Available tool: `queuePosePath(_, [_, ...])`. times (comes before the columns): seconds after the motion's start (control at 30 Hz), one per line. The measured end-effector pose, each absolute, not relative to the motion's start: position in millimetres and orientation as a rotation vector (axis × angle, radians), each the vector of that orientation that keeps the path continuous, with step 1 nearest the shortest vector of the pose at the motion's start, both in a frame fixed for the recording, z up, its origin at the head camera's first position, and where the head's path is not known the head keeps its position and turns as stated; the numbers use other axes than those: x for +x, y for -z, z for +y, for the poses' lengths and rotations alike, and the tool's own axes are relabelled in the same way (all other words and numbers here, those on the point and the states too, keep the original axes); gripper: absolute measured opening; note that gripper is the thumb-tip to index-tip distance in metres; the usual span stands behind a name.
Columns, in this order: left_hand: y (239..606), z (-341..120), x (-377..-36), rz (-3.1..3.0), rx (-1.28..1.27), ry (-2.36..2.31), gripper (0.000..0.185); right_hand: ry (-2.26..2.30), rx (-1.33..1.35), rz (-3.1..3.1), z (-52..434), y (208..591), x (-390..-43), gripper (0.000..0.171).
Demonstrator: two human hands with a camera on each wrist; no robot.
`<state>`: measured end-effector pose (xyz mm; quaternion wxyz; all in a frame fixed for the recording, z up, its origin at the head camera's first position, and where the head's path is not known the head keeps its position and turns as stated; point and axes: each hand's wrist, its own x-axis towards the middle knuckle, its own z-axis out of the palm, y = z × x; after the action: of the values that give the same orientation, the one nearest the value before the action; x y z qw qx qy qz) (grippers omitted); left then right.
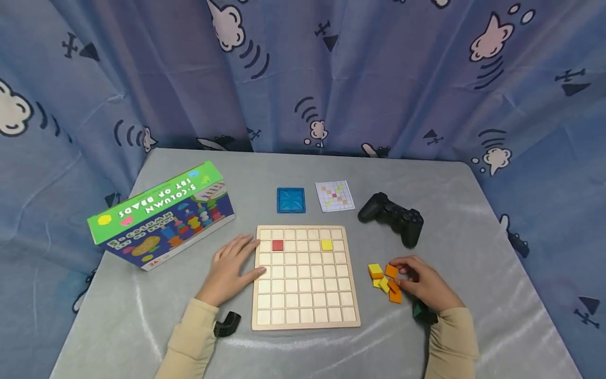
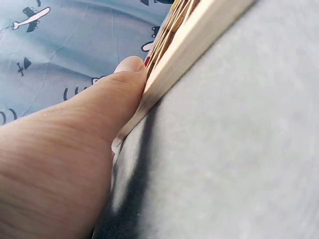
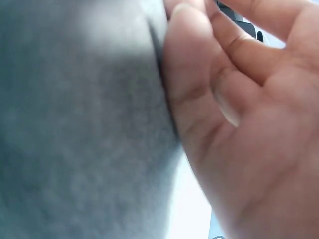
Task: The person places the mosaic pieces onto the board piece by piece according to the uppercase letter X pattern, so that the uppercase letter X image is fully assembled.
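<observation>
A small heap of flat square tiles (image 1: 385, 283), yellow and orange with a smooth painted look, is seen at the lower right of the head view, just right of the wooden board. The right hand (image 1: 423, 284) is laid over the heap's right side with fingers curled, and an orange tile (image 1: 391, 271) at the top of the heap is pinched at the fingertips. In the right wrist view only a blurred palm and bent fingers are shown.

The pale wooden grid board (image 1: 304, 310), square and divided into shallow cells, lies at the lower centre. A red tile (image 1: 277, 245) and a yellow tile (image 1: 326, 245) are seated in its second row. The left hand (image 1: 231, 268) is spread flat against the board's left edge, fingers straight, gripping nothing; the thumb (image 2: 124, 87) is pressed to the rim.

Above the board lie a glossy blue square piece (image 1: 291, 200), a paper pattern card (image 1: 334, 196) and a matte black game controller (image 1: 392, 216). A green cardboard box (image 1: 163, 215) lies at the left on the grey cloth-covered table (image 1: 473, 221).
</observation>
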<state>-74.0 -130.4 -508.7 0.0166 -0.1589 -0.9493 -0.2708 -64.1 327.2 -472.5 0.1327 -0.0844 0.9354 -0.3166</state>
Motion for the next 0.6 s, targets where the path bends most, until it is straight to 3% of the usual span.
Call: queuePosePath(0.6, [506, -130, -74, -2.951, -0.499, 0.836, 0.068, 0.856, -0.350, 2.778, 316, 463, -74, 0.031])
